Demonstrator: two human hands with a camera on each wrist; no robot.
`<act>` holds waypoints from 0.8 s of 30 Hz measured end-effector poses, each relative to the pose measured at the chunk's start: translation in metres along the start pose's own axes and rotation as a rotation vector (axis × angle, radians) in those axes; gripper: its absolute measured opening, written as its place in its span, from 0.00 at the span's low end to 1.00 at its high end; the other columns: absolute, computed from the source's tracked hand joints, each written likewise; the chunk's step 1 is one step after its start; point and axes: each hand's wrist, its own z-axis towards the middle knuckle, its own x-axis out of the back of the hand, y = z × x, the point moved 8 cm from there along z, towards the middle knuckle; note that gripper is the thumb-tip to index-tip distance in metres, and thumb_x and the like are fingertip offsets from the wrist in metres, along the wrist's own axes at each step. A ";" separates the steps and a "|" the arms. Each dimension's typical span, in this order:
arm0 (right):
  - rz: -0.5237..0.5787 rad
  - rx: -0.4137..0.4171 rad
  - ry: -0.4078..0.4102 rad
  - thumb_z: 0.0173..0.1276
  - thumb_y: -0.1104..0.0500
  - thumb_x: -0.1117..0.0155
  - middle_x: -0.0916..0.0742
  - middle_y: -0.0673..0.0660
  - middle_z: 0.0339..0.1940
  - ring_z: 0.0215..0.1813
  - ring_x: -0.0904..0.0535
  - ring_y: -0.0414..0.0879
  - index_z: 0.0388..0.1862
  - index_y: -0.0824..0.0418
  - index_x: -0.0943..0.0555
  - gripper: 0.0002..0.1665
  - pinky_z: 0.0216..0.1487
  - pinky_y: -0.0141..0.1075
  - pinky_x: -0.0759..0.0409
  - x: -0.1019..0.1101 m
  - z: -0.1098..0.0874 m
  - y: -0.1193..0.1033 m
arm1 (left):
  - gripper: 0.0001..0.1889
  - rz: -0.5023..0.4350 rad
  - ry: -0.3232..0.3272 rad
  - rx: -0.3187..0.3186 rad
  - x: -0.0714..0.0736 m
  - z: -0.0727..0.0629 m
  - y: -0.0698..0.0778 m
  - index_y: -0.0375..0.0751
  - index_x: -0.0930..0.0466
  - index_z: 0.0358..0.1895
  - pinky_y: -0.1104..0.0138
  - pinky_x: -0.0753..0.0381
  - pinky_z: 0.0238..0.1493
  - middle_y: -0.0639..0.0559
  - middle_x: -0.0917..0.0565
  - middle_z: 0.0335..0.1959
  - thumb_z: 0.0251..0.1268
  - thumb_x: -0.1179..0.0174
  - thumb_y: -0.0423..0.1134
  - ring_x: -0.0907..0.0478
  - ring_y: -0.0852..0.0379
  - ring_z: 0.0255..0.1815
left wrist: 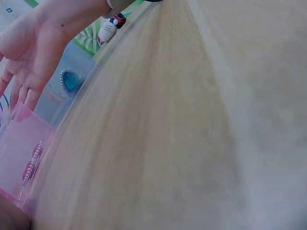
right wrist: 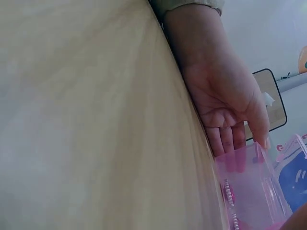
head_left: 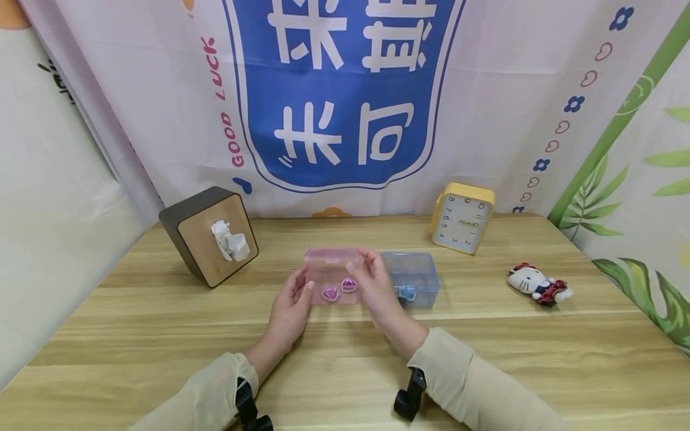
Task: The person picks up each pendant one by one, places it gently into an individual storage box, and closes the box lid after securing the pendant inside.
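A see-through pink plastic box (head_left: 318, 276) stands on the table with its lid (head_left: 330, 255) raised at the back. Two pink heart-shaped gems with beaded white rims, one of them the left pink gem (head_left: 330, 294), lie inside. My left hand (head_left: 289, 308) holds the box's left side, thumb at the near corner and fingers along the wall. At the right side, my right hand (head_left: 380, 293) has its thumb over the box and its fingers extended near the lid's right end. Whether those fingers touch the lid is unclear.
Just right of the pink box stands a clear blue box (head_left: 420, 263) with a blue gem (left wrist: 70, 81) inside. A tissue box (head_left: 188, 239) is at the back left, a yellow clock (head_left: 468, 190) at the back right. A small cat doll (head_left: 533, 284) lies farther right.
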 end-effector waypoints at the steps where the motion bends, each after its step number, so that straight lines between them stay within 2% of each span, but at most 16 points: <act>1: 0.006 0.005 0.002 0.65 0.61 0.45 0.36 0.65 0.70 0.71 0.44 0.58 0.61 0.65 0.37 0.27 0.72 0.48 0.46 0.000 0.000 0.000 | 0.24 0.000 0.000 0.002 0.000 0.000 0.000 0.36 0.39 0.67 0.57 0.37 0.67 0.34 0.34 0.65 0.70 0.52 0.34 0.36 0.42 0.66; 5: 0.025 0.016 0.026 0.67 0.62 0.48 0.27 0.65 0.61 0.63 0.33 0.55 0.59 0.67 0.36 0.23 0.68 0.46 0.36 0.000 0.001 0.003 | 0.23 -0.005 0.001 0.006 0.000 0.001 0.001 0.37 0.39 0.66 0.57 0.37 0.67 0.34 0.34 0.64 0.70 0.53 0.34 0.36 0.43 0.66; 9: -0.014 0.029 0.059 0.70 0.60 0.50 0.25 0.65 0.57 0.59 0.30 0.54 0.58 0.66 0.36 0.20 0.65 0.45 0.33 0.001 0.002 0.005 | 0.22 -0.001 0.001 0.004 0.000 0.002 0.002 0.36 0.38 0.66 0.56 0.37 0.68 0.34 0.34 0.64 0.70 0.53 0.35 0.37 0.42 0.66; 12: -0.058 0.031 0.081 0.71 0.59 0.51 0.26 0.65 0.56 0.59 0.30 0.55 0.58 0.65 0.35 0.20 0.65 0.46 0.33 0.002 0.001 0.006 | 0.22 0.006 0.000 0.010 0.000 0.002 0.002 0.36 0.38 0.66 0.56 0.38 0.68 0.34 0.34 0.65 0.70 0.53 0.35 0.37 0.42 0.67; 17: -0.074 0.022 0.092 0.70 0.60 0.51 0.29 0.65 0.61 0.65 0.36 0.57 0.58 0.67 0.35 0.20 0.71 0.47 0.41 0.001 -0.001 0.008 | 0.22 -0.014 0.002 0.028 0.001 0.002 0.001 0.35 0.38 0.65 0.55 0.38 0.68 0.34 0.34 0.64 0.69 0.52 0.34 0.38 0.41 0.67; 21: -0.062 0.010 0.088 0.69 0.62 0.51 0.30 0.66 0.63 0.68 0.38 0.58 0.57 0.69 0.36 0.20 0.72 0.46 0.44 0.001 -0.003 0.009 | 0.23 -0.138 -0.022 0.056 0.003 0.001 0.000 0.34 0.41 0.66 0.54 0.37 0.67 0.33 0.34 0.65 0.68 0.55 0.32 0.37 0.41 0.66; 24: -0.053 0.010 0.083 0.68 0.64 0.50 0.31 0.67 0.63 0.69 0.39 0.59 0.57 0.70 0.36 0.20 0.72 0.46 0.44 0.000 -0.004 0.008 | 0.25 -0.234 -0.055 0.083 0.003 0.001 0.001 0.36 0.45 0.69 0.54 0.36 0.67 0.34 0.36 0.66 0.69 0.58 0.35 0.37 0.40 0.66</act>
